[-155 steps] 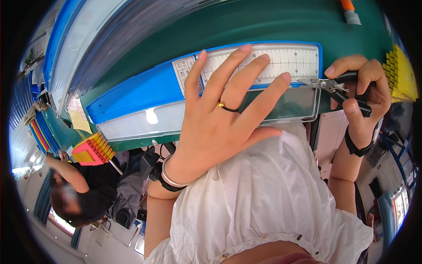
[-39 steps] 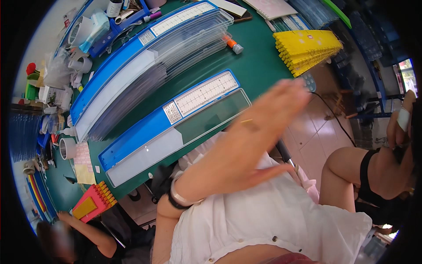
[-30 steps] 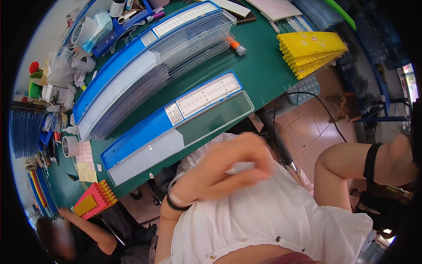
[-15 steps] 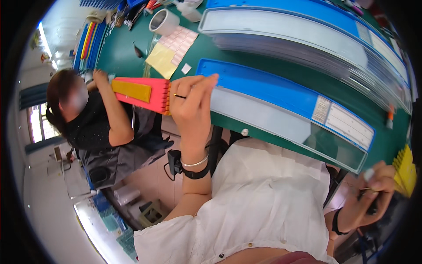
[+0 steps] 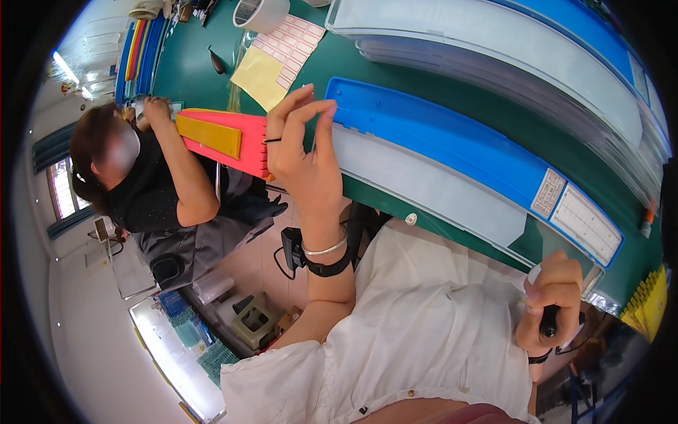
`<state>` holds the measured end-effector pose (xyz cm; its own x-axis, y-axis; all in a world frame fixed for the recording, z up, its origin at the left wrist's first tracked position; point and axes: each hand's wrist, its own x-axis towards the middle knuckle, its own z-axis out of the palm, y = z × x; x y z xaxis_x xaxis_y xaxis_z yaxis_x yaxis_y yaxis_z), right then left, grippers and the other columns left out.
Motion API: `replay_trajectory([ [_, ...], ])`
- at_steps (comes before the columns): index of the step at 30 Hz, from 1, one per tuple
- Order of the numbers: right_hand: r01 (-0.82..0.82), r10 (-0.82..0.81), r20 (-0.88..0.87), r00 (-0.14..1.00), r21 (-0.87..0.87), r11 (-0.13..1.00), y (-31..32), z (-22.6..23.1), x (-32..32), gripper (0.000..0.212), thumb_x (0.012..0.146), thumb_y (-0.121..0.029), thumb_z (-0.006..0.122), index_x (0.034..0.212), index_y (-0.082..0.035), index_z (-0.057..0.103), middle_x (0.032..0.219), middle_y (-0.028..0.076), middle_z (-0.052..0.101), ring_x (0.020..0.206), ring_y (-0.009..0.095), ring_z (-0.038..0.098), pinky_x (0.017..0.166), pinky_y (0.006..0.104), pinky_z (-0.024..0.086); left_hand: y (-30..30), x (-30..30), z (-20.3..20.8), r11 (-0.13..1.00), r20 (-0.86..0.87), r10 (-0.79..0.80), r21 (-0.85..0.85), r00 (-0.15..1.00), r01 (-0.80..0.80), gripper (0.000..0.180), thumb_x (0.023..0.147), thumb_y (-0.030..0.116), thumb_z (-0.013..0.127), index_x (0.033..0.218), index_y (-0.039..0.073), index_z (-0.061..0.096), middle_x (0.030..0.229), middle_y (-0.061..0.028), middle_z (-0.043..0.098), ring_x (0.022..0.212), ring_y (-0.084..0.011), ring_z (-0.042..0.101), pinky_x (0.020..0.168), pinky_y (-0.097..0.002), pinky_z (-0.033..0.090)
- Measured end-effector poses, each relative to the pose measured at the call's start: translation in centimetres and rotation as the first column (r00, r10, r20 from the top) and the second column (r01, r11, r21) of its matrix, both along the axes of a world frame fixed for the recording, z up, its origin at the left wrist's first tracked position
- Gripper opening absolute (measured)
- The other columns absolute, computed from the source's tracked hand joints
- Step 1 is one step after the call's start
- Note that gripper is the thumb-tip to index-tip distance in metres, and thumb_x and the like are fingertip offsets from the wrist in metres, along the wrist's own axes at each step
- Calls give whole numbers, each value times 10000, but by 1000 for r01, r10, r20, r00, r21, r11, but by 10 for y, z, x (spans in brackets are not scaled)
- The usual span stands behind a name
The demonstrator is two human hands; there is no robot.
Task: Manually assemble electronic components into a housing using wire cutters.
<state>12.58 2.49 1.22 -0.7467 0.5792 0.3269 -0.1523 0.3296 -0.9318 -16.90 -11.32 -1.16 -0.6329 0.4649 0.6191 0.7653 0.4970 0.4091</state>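
Note:
My left hand [image 5: 304, 159] is raised by the left end of a long flat plastic case [image 5: 431, 138], which has a blue strip and a clear side. Its thumb and index fingertips meet in a pinch, the other fingers standing apart; whatever lies between the tips is too small to make out. Just left of that hand lies a stack of red plastic pieces [image 5: 251, 141] with a yellow strip [image 5: 208, 136] on top. Below the case's right end, my right hand [image 5: 554, 297] curls around a black rounded-end tool [image 5: 549, 324]. A small white piece [image 5: 534, 274] shows beside its fingers.
More clear cases [image 5: 494, 42] are stacked at the back of the green table [image 5: 395, 201]. A label sheet [image 5: 293, 42], yellow paper [image 5: 261, 78] and a white roll [image 5: 261, 14] lie at far left. A co-worker [image 5: 127, 169] sits on the left. Yellow pieces [image 5: 646, 304] stand at right.
My right hand has moved left and toward me, carrying the black tool. The fingers of my left hand have spread somewhat and come off the case's corner. The view has shifted slightly.

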Motion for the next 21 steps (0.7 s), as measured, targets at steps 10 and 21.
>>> replay_trajectory([
  [10, -27, 30, 25, 999, -77, 997, -4, 4, -8, 137, 854, -31, 732, 884, -45, 599, 826, 84, 555, 668, 200, 487, 609, 320, 394, -9, -5, -10, 999, 205, 40, 25, 978, -47, 86, 944, 31, 681, 1020, -1, 656, 1015, -77, 725, 832, -111, 620, 784, -233, 489],
  [21, -33, 33, 1, 999, -90, 995, -3, -2, -6, 119, 888, -56, 720, 898, -44, 602, 844, 81, 556, 666, 184, 472, 617, 312, 380, -12, -6, -14, 993, 200, 118, 5, 973, -121, 407, 933, 44, 718, 1177, 33, 392, 955, -115, 751, 874, -120, 667, 838, -230, 485],
])
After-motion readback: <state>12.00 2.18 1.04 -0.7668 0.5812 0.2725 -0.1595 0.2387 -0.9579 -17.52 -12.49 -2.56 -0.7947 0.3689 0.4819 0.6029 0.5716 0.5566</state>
